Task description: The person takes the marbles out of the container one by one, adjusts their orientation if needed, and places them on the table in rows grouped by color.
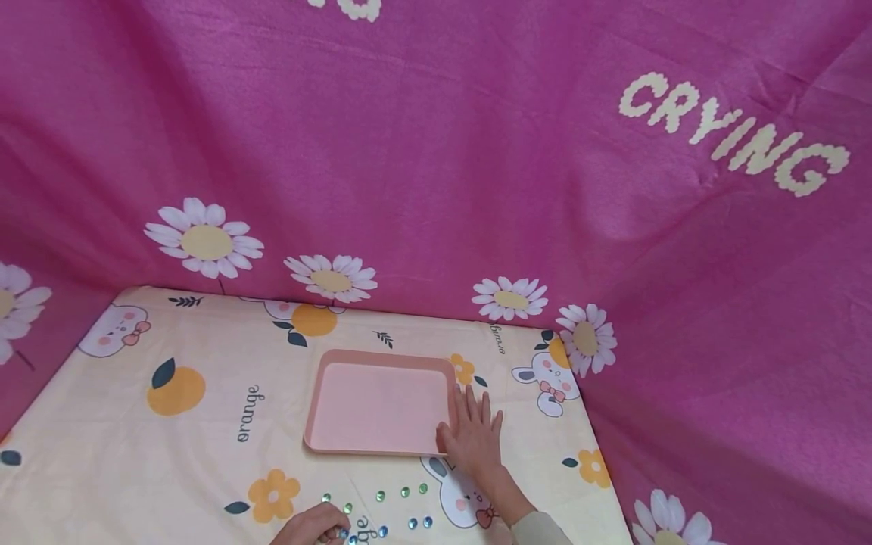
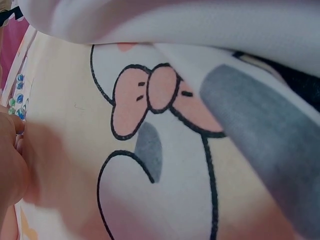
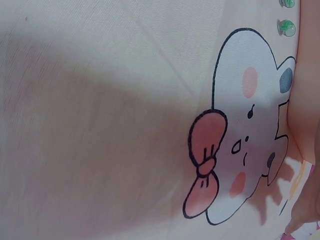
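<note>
A pink rectangular tray (image 1: 381, 356) lies on the table with nothing in it. My right hand (image 1: 468, 428) rests flat on the cloth beside the tray's right edge, fingers straight and thumb against the tray's near right corner. Several small green and blue glass beads (image 1: 405, 492) are scattered on the cloth in front of the tray. At the bottom edge, my left hand (image 1: 319, 525) is curled over the nearest beads, its fingertips pinching a blue bead (image 1: 343, 534). In the left wrist view the left hand (image 2: 10, 160) is at the left edge, near several beads (image 2: 19, 97).
The table wears a cream cloth (image 1: 136, 454) printed with oranges, flowers and rabbits. A magenta daisy-print cloth (image 1: 436, 151) hangs behind and drops past the table's right edge. Two green beads (image 3: 286, 25) show beside a rabbit print (image 3: 245, 150) in the right wrist view.
</note>
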{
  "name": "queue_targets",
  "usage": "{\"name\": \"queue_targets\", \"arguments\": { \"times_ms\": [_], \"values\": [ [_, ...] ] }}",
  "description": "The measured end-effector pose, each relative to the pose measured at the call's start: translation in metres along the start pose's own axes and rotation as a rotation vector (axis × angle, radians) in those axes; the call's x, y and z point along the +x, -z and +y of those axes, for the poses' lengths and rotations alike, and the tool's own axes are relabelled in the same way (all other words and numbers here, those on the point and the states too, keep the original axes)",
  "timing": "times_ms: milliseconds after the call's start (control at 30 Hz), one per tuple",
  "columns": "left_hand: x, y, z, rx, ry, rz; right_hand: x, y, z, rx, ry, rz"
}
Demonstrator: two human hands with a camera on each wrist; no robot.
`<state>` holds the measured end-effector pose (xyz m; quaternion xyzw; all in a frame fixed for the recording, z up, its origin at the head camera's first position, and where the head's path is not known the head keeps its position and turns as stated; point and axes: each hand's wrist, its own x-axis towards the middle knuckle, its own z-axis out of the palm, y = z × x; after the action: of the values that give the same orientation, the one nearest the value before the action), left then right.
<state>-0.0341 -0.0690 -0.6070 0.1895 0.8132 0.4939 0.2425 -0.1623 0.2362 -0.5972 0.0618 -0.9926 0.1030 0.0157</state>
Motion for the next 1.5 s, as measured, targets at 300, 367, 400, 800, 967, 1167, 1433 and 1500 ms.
{"name": "queue_targets", "arguments": {
  "times_ms": [300,367,400,800,967,1167,1433,1500],
  "values": [
    [0.001,-0.001,0.001,0.014,0.017,0.004,0.001,-0.001,-0.001,-0.011,0.009,0.000],
    [0.001,-0.001,0.002,0.016,0.013,0.008,0.001,-0.001,-0.002,-0.014,0.010,0.002],
    [0.000,-0.001,0.003,0.019,0.012,0.010,0.001,-0.001,-0.002,-0.013,0.012,0.004],
    [0.001,0.003,0.002,0.051,0.035,0.006,0.003,0.002,-0.006,-0.008,0.017,-0.003],
    [0.000,0.003,0.002,0.057,0.038,0.016,0.003,0.000,-0.006,0.002,0.013,-0.001],
    [-0.002,0.003,0.004,0.041,0.050,0.030,0.004,-0.001,-0.006,-0.006,0.016,0.002],
    [-0.001,0.011,0.020,0.058,0.062,0.140,0.000,-0.003,-0.001,-0.008,0.026,0.000],
    [0.000,0.015,0.024,0.080,0.080,0.185,-0.001,-0.003,0.001,0.002,0.028,0.003]
  ]
}}
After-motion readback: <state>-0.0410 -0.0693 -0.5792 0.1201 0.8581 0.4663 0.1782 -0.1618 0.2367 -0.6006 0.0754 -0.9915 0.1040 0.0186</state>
